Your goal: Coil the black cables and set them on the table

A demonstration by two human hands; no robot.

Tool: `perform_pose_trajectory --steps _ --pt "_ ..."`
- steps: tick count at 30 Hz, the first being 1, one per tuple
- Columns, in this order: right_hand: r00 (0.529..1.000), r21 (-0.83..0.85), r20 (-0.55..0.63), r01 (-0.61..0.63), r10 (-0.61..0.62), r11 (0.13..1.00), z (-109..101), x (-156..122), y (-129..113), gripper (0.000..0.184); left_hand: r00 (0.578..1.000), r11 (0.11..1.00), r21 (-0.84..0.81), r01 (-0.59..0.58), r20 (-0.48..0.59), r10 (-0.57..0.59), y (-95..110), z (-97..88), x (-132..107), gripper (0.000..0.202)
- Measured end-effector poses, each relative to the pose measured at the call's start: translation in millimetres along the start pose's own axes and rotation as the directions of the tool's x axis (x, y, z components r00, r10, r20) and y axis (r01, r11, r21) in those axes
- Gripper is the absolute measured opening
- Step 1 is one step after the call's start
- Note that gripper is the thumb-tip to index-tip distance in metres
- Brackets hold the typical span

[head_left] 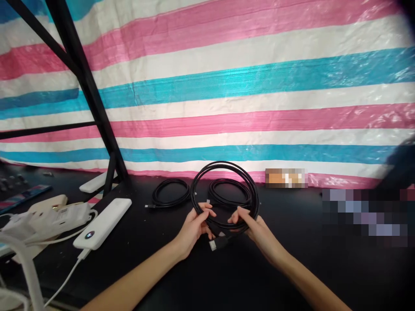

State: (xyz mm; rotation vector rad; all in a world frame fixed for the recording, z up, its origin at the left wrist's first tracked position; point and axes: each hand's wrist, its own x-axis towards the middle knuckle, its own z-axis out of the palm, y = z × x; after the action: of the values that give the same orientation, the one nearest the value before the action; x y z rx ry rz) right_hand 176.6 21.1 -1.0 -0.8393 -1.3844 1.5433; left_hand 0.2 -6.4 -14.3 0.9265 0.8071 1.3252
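Between my two hands a coiled black cable (254, 190) stands upright above the dark table. My left hand (195, 226) is closed around the lower left of the loop, and my right hand (254, 226) grips its lower right. A cable connector (218, 244) with a light metal end hangs below the coil, between the hands. Behind, a second black cable coil (171, 203) lies flat to the left. Seen through the held loop is a third coil (230, 203), also lying on the table.
A white power bank (105, 222) with a white cable plugged in lies at left, beside a cluttered white power strip (58, 220). A black metal frame (87, 86) rises there. Striped sheeting (259, 86) hangs behind. Blurred-out items lie on the right.
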Motion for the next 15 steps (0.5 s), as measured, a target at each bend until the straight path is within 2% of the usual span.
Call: perform_pose_trajectory --steps 3,8,15 --pt "0.996 -0.13 0.047 -0.063 0.07 0.99 -1.7 2.8 11.1 0.04 0.999 0.998 -0.05 0.044 0.033 -0.043 3.1 0.8 -2.4 0.035" --pt "0.995 -0.224 -0.02 -0.101 0.099 0.969 -4.4 3.3 8.6 0.045 0.988 0.984 -0.124 0.128 0.099 -0.116 7.1 4.4 -5.7 0.039" --pt "0.976 -0.057 -0.06 -0.213 0.21 0.975 -4.8 2.9 4.3 0.039 0.981 0.98 -0.101 0.173 0.106 -0.162 6.4 1.0 -4.0 0.042"
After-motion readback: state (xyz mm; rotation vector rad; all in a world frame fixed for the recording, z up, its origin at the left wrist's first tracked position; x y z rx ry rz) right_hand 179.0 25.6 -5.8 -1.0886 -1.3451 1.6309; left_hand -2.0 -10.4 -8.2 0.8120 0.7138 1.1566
